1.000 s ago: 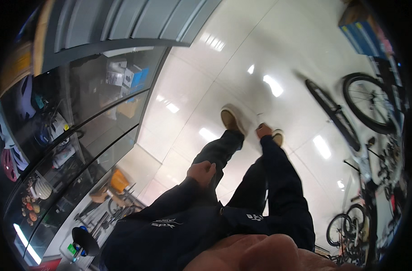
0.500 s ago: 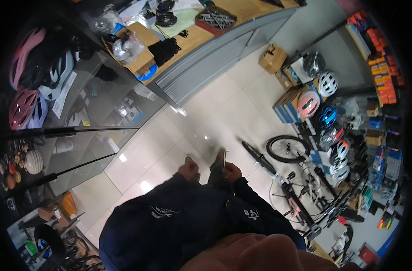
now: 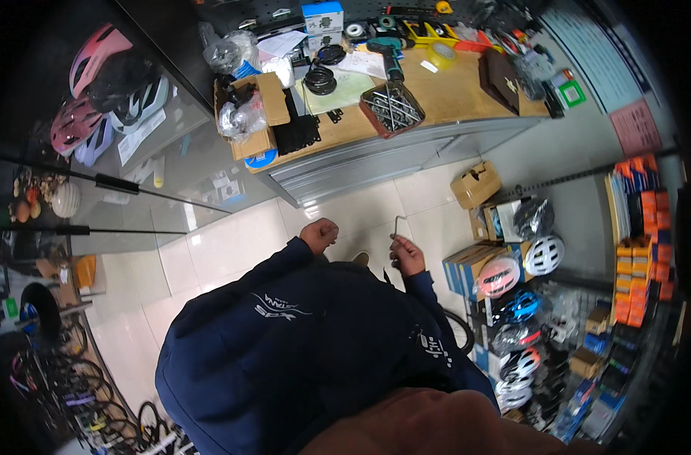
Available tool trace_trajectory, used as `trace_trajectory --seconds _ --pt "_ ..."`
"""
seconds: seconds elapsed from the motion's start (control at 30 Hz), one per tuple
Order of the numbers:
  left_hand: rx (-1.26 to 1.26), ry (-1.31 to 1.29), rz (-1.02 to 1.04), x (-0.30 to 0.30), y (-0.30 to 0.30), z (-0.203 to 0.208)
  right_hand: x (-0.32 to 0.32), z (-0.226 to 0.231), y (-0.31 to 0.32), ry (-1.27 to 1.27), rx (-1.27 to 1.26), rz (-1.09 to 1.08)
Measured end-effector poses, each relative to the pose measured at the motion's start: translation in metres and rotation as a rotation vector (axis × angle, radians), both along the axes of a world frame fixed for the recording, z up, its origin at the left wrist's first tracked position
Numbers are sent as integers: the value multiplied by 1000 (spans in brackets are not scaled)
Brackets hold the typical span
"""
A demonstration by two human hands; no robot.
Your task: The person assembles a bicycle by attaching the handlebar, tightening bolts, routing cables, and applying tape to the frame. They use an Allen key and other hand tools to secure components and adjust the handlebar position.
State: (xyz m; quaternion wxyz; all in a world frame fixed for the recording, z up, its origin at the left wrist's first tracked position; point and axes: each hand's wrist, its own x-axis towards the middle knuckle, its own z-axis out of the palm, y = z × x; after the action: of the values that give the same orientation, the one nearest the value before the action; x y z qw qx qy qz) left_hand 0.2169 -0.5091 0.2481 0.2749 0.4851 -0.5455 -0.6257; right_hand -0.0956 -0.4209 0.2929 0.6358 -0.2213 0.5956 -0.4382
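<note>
The right hand point(image 3: 408, 257) holds a thin L-shaped metal rod point(image 3: 397, 226). The thumb and fingers pinch the rod toward its near end; the bent end is at the far side. The rod is located above the tiled floor point(image 3: 364, 206), on the near side of the workbench point(image 3: 459, 89) and apart from it.

The left hand point(image 3: 319, 236) is positioned to the left of the rod, well apart from it. Its fingers are curled inward; whether the fingertips are pressed together cannot be told.

On the workbench, a tray point(image 3: 371, 123) contains metal pieces. A teal power drill point(image 3: 385, 50) lies at the tray's far side. An open cardboard box point(image 3: 273, 97) stands at the left end
</note>
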Motion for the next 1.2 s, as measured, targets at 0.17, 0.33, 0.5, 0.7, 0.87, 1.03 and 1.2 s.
trace_trajectory --seconds 0.17,0.33,0.5,0.7,0.87,1.03,1.2 --pt "-79 -171 70 -38 -38 20 -54 61 -117 94 -93 18" --pt "-510 -370 233 -54 -117 53 -77 80 -222 75 -237 162" --pt "-757 -440 351 -82 -213 69 -82 69 -312 227 -247 242" --pt "-833 -690 278 -97 -272 66 -85 55 -377 459 -286 450" --pt "-821 -799 354 -99 -267 62 -87 52 -416 849 -546 677" --pt "-764 -903 528 -113 -259 82 -91 49 -440 720 -516 792" --pt "-745 -876 773 -172 -253 92 -115 55 -468 378 -491 856"
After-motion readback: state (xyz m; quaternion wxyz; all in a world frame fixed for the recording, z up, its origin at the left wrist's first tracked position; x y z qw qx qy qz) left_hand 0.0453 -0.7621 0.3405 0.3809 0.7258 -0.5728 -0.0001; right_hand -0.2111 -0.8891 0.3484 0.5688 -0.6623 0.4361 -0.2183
